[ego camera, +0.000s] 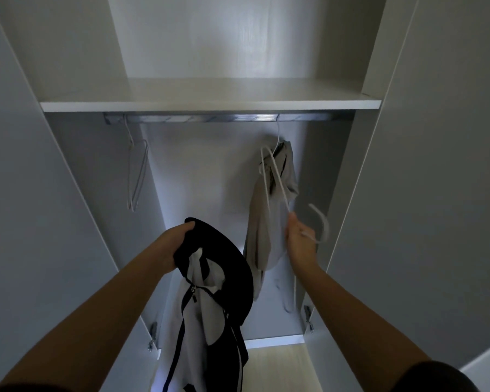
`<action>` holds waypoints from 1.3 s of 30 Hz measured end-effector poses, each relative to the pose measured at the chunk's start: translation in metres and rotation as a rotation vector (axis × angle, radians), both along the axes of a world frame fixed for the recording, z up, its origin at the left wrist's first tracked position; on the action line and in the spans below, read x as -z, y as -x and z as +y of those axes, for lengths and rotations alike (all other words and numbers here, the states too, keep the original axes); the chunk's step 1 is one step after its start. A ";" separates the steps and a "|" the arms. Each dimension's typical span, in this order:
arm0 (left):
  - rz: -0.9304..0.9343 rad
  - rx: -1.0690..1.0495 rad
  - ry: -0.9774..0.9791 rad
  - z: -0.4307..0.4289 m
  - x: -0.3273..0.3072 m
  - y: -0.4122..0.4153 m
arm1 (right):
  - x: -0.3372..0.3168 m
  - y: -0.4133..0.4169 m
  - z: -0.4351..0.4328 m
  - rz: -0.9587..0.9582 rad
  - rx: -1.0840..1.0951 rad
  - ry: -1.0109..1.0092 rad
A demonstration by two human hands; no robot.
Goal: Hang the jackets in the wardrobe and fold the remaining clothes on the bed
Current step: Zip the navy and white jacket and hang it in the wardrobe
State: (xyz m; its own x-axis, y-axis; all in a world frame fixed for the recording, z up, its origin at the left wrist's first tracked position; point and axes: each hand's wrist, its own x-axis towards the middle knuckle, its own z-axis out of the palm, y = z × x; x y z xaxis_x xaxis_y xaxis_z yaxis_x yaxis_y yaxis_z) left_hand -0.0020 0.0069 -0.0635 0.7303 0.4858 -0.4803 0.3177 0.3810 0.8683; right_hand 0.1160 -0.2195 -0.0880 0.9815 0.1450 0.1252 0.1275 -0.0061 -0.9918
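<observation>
The person stands before the open wardrobe point(408, 165). The left hand point(178, 239) grips the black and white jacket point(224, 267) at its collar, at about 6 o'clock in the view, and the rest of the garment hangs down freely. The right hand point(299, 239) is closed around a white hanger point(326, 226) at 4 o'clock, with the hook turned to the right and the arms pointing up.

The arms of this hanger cross in front of the beige jacket point(260, 227), which already hangs from the rail point(210, 118). The light is dim, so it is hard to say whether they touch. If they do, a turn of the hanger could catch the beige cloth and pull it off.

The black and white jacket is held at one point only. While the hanger goes into the shoulders, the collar may slip from the fingers and the jacket could fall to the wardrobe floor. The zipper seems partly closed, which could make the neck opening narrow.

An empty hanger point(136, 174) waits at 9 o'clock.
</observation>
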 end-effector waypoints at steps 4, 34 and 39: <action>0.009 0.007 -0.006 -0.004 0.001 -0.005 | -0.046 0.003 -0.008 0.010 -0.041 -0.150; -0.344 -0.078 -0.046 0.032 -0.050 -0.001 | 0.026 0.063 0.037 0.022 -0.375 0.017; -0.224 -0.141 -0.078 0.042 -0.027 0.008 | 0.008 0.061 0.023 -0.148 -0.489 0.148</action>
